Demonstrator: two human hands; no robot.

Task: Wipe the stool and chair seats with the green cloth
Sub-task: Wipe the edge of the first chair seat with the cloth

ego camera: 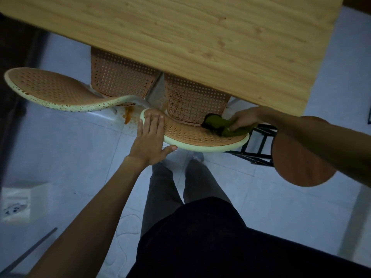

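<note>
A chair with an orange woven back and pale rim (192, 137) is tucked under the table in front of me; its seat (190, 101) shows beyond. My left hand (149, 137) lies flat, fingers spread, on the left end of that backrest. My right hand (244, 119) presses the bunched green cloth (222, 126) against the right end of the backrest, near the seat's rear edge. A second matching chair (52, 89) stands to the left, its seat (120, 77) partly under the table. A round brown stool seat (297, 163) sits at right, partly hidden by my right forearm.
The light wooden table (200, 37) covers the top of the view. An orange stain (128, 115) marks the floor between the chairs. The stool's black metal frame (259, 145) stands beside the chair. A white box (20, 199) lies at the lower left. My legs (180, 187) stand behind the chair.
</note>
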